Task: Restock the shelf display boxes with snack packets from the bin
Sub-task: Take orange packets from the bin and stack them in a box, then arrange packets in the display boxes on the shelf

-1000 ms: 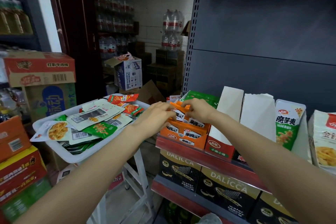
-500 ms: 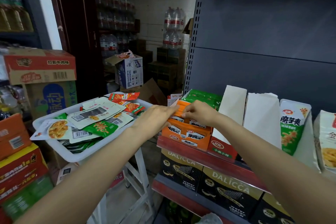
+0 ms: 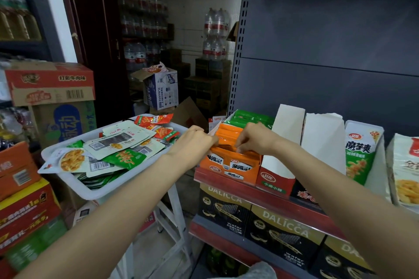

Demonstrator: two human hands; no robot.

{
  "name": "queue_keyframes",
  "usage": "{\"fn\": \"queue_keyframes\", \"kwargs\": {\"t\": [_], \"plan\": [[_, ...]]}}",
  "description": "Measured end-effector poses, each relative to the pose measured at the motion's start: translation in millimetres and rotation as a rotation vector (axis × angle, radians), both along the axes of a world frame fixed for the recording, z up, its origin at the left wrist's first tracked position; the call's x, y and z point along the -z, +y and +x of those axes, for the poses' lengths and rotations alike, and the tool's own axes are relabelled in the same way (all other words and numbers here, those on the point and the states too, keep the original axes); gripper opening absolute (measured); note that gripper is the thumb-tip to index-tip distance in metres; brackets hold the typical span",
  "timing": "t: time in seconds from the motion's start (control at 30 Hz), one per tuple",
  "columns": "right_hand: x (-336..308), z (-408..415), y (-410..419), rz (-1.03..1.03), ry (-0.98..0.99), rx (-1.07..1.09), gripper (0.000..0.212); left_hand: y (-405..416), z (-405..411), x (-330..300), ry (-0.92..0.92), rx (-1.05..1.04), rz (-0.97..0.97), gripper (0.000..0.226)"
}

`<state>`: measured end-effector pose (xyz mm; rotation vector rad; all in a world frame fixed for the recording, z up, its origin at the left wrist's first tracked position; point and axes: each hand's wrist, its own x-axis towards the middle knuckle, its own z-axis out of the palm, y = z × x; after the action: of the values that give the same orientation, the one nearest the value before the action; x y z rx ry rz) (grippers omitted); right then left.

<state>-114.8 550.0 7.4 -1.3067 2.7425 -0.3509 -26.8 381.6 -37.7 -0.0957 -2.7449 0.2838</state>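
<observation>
Above the orange display box we see open air. White box flaps crowd its right; the white bin stands near, seemingly with a gap between.

dim, even indoor light with a cool cast; the back room at 12 o'clock is murky. soft shadows only, and no hard glare on the dark shelf panel at 2 o'clock. wide-angle bending curves the uprights at the edges. the cartons at 8 o'clock are smeared and out of focus.
</observation>
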Motion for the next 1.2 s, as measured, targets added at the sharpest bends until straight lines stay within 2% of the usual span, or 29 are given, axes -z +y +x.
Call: {"fn": "queue_keyframes", "kwargs": {"t": [0.17, 0.27, 0.33, 0.43, 0.57, 0.73, 0.87, 1.0, 1.13, 1.2], "plan": [[-1, 3, -3, 0.033, 0.056, 0.018, 0.016, 3, 5, -1, -0.003, 0.049, 0.094, 0.031], [1, 15, -1, -0.008, 0.078, 0.041, 0.025, 3, 21, 0, 0.024, 0.08, 0.334, 0.045], [4, 30, -3, -0.143, 0.146, 0.059, 0.031, 0, 36, 1, 0.106, 0.069, 0.484, 0.043], [3, 56, -16, -0.361, 0.205, 0.031, 0.031, -7, 67, 1, 0.259, -0.014, 0.657, 0.03], [1, 94, -54, -0.411, 0.135, -0.085, 0.031, -38, 116, -7, 0.464, -0.175, 0.89, 0.016], [14, 115, -122, -0.42, 0.025, -0.122, 0.034, -101, 173, -11, 0.548, -0.378, 0.864, 0.015], [34, 111, -183, -0.342, -0.084, -0.083, 0.047, -149, 182, -3, 0.438, -0.482, 0.829, 0.02], [53, 82, -232, -0.24, -0.106, -0.053, 0.056, -178, 151, 6, 0.162, -0.513, 0.775, 0.029], [66, 51, -262, -0.165, -0.146, -0.061, 0.064, -200, 106, 17, -0.11, -0.504, 0.77, 0.06], [71, 38, -271, -0.132, -0.146, -0.087, 0.064, -213, 90, 28, -0.231, -0.612, 0.665, 0.082]]}}
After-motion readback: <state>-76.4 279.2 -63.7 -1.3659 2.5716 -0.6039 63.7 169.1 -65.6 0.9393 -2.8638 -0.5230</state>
